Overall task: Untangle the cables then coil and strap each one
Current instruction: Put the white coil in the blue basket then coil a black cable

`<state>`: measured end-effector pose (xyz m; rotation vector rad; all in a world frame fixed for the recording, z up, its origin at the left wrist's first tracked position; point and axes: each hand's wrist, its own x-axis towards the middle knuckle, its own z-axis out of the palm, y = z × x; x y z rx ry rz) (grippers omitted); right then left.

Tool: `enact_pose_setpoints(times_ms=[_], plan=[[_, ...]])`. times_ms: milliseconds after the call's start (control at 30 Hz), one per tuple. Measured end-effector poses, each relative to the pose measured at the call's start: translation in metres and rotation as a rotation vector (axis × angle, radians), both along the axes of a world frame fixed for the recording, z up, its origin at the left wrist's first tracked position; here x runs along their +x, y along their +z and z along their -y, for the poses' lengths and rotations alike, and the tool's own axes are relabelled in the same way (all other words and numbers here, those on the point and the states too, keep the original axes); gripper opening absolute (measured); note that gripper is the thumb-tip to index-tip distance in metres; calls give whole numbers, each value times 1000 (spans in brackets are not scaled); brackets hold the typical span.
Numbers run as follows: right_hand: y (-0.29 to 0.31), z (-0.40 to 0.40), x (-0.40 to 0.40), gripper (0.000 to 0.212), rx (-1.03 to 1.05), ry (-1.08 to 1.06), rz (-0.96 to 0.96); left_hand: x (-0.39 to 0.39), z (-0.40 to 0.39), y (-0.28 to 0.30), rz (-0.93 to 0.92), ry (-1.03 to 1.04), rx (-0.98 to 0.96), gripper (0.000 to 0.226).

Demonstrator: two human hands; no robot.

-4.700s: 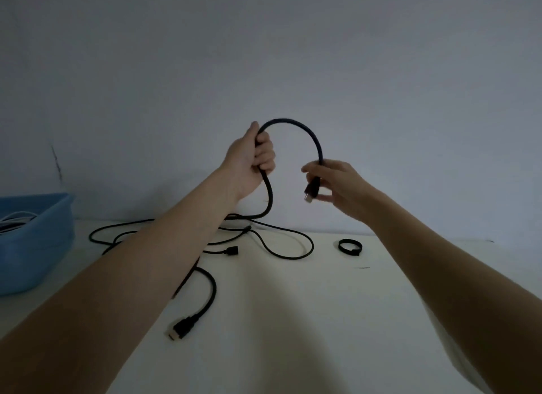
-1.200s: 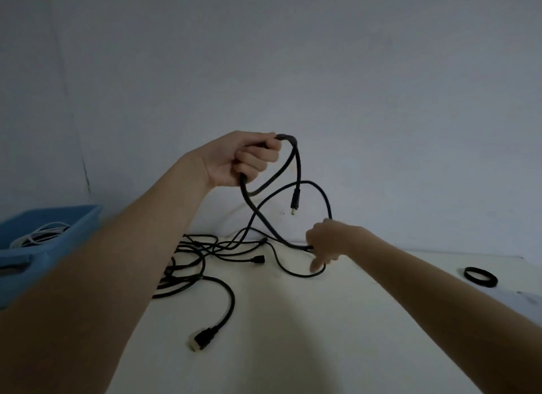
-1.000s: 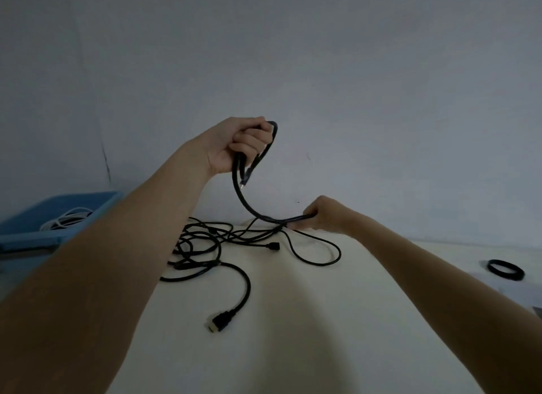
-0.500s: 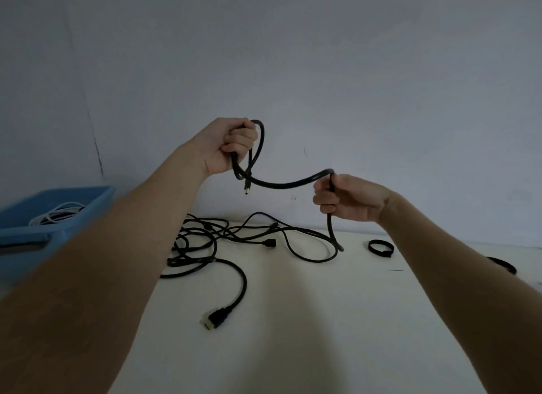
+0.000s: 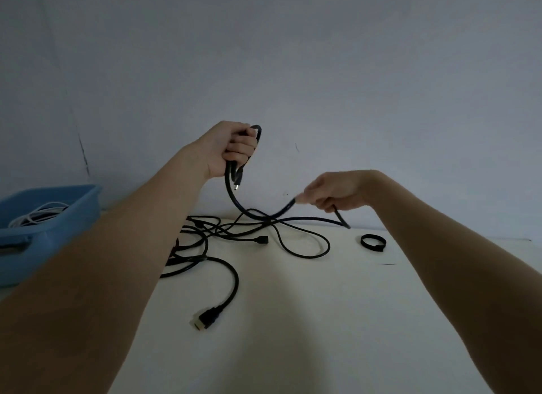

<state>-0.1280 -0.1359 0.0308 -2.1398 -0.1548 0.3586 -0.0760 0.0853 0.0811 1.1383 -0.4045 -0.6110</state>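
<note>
Several tangled black cables

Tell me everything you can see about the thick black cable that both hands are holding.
The thick black cable looks round and rubbery or braided; the dim light hides its texture. The left hand grips it raised, folded into a small loop at the top, and a short end with a metal-tipped plug hangs below the fist. From there the cable sags in a curve down toward the cable tangle on the pale table, then rises to the right hand, which pinches it. Past that hand it drops to the table.
</note>
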Motion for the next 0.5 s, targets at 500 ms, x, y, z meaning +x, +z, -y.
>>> enact_pose_setpoints(times_ms=[500], plan=[[10, -35, 28, 28, 1080, -330, -201, -22, 10, -29, 82, -178, 242, 32]])
